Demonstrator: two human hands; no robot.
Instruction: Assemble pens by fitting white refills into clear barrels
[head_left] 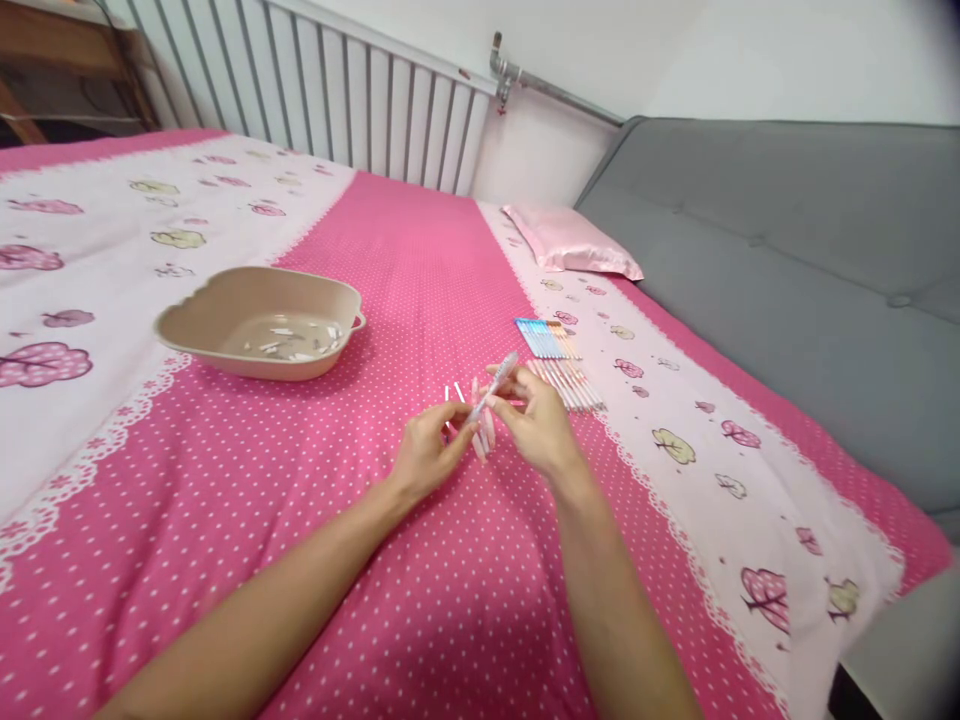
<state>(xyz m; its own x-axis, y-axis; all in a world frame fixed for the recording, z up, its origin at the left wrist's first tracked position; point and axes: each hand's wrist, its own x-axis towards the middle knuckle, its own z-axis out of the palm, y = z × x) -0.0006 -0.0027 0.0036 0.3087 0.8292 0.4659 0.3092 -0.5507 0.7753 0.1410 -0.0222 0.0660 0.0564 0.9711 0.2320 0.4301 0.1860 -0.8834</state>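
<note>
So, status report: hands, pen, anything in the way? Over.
Left fingers, right fingers: both pinching translucent pen. Pen held aslant. Nearest clutter: loose pink sticks.

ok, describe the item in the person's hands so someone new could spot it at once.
Find the wide bright-pink, white-dotted band of the bed cover. Near its middle, the left hand and right hand come close together. The slim, pale, pen-like item slants between their fingertips; unlike the loose pink and white pieces around it, both hands grip it.

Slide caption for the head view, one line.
Left hand and right hand hold a pen-like piece above a pink bedspread, pens alongside, basin off left.
</note>
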